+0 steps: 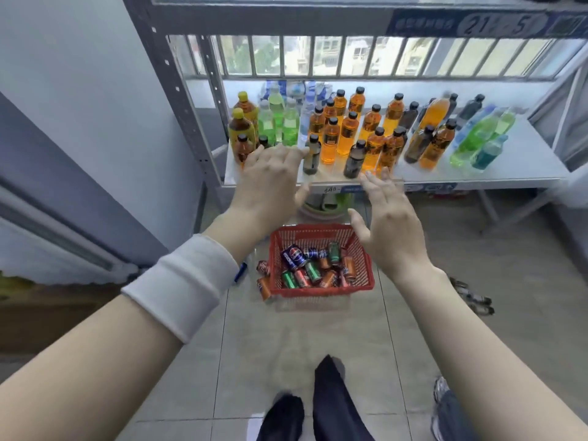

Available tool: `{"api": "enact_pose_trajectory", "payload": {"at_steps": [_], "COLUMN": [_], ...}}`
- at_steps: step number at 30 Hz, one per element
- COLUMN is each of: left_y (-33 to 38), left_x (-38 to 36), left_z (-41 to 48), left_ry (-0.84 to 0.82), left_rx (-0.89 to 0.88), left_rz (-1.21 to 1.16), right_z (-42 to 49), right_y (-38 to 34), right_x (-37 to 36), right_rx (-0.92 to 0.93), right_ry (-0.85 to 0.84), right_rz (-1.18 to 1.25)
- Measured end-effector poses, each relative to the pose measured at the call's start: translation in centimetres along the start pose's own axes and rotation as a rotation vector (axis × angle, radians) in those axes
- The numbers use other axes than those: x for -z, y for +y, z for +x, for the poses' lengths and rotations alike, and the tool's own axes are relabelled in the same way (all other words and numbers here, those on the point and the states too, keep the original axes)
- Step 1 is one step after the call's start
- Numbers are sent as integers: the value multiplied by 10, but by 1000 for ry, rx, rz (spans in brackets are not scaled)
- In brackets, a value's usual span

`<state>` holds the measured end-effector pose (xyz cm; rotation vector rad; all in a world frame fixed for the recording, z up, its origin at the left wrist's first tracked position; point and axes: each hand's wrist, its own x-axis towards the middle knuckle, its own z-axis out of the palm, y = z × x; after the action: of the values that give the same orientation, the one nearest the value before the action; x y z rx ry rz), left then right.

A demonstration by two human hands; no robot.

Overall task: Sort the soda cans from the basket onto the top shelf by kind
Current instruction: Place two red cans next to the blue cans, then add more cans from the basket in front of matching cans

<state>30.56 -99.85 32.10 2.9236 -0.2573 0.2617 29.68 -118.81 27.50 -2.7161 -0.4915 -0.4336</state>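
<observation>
Head view: a shelf (525,160) crowded with bottles (346,135) spans the frame. The left hand (270,183) and right hand (391,227) hover before it, fingers spread, holding nothing, seemingly ready to reach. Below, on the floor (286,338), the red basket (369,275) holds the jumbled soda cans (313,270).

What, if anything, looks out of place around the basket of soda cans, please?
One stray can and a second can lie on the floor tiles just outside the red basket, by its left wall, instead of inside with the rest. The cans inside are heaped on their sides, with the kinds mixed together.
</observation>
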Motion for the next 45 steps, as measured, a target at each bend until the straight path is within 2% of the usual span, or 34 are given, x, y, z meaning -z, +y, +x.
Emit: {"api": "enact_pose_trajectory", "payload": {"at_steps": [9, 20, 25, 31, 35, 39, 45], "left_y": [13, 38, 29, -9, -37, -62, -76], "left_x": [-40, -119, -150, -202, -249, -289, -328], "left_z": [-77, -143, -128, -68, -27, -1, 40], "left_ry": [-74, -215, -278, -335, -475, -617, -673], "left_rx": [84, 278, 337, 423, 575, 656, 752], "left_rz": [-79, -205, -241, -310, -441, -494, -537], "right_z": [-86, -171, -145, -78, -36, 3, 47], "right_y": [9, 47, 59, 84, 107, 126, 156], "right_x": [-12, -49, -75, -125, -170, -212, -253], "right_rx": [-27, -220, -254, -358, -506, -570, -634], "right_ry": [-18, -200, -300, -441, -604, -717, -791], "right_rz": [9, 157, 175, 229, 254, 275, 298]}}
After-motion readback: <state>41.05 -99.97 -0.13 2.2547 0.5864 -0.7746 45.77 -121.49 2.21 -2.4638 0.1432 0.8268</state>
